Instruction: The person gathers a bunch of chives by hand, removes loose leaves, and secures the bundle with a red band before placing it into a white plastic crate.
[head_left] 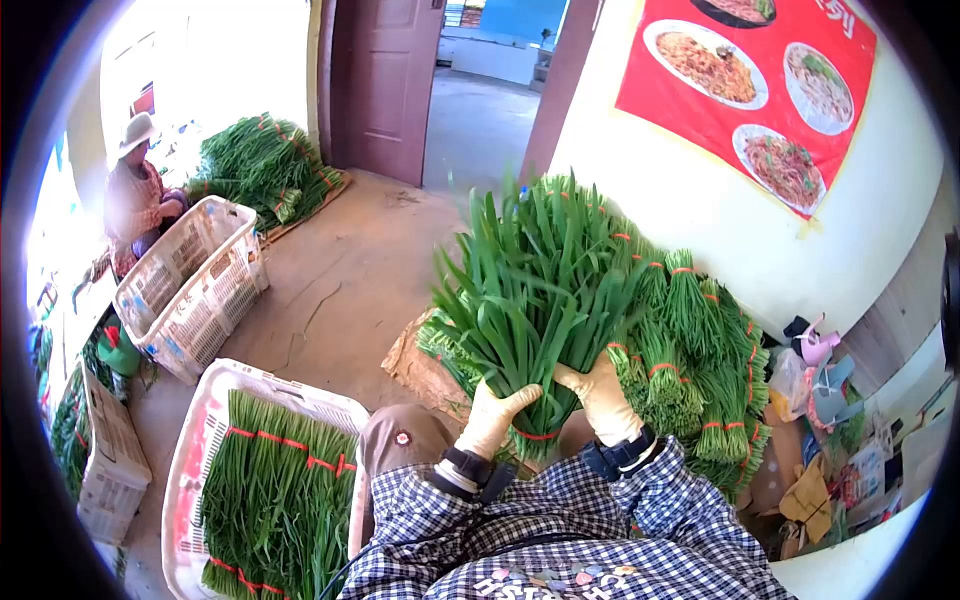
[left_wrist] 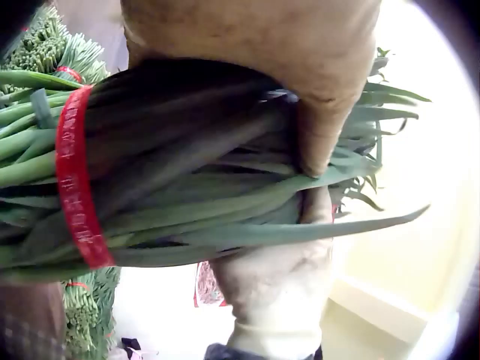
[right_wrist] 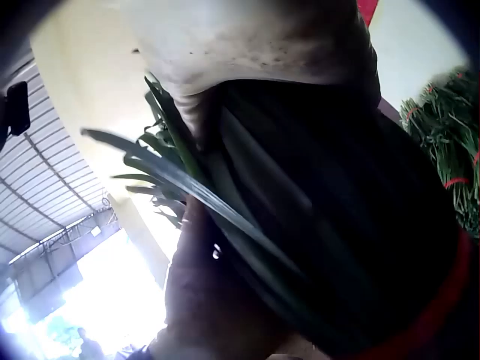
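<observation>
In the head view my gloved left hand and gloved right hand grip a thick bunch of Chinese chives from both sides, thumbs toward each other. Its broad green leaves fan upward and away from me. A red tape circles the bunch just below my hands. The left wrist view shows this printed tape close up, with my left glove over the leaves and the right glove across from it. In the right wrist view the bunch is mostly in shadow under my right glove.
Many tied bunches are heaped along the wall at right. At lower left, a white crate holds more tied greens. Another plastic crate stands beyond it, near a seated person and a green pile. Clutter lies far right.
</observation>
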